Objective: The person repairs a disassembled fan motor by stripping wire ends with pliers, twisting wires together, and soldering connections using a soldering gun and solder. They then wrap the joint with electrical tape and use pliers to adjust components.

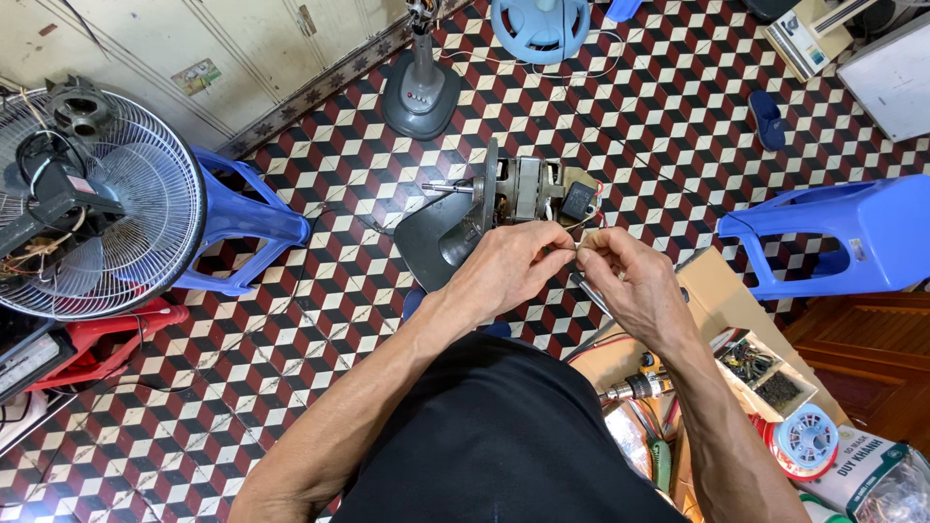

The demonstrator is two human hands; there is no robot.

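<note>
The left hand (509, 263) and right hand (625, 276) meet fingertip to fingertip, both pinching a thin wire (573, 249) that leads from the fan motor (528, 189). The motor sits just beyond the hands, above the tiled floor (320, 320), its shaft pointing left through a grey housing (436, 237). 2 blue stools (852, 232) stand well apart at either side.
</note>
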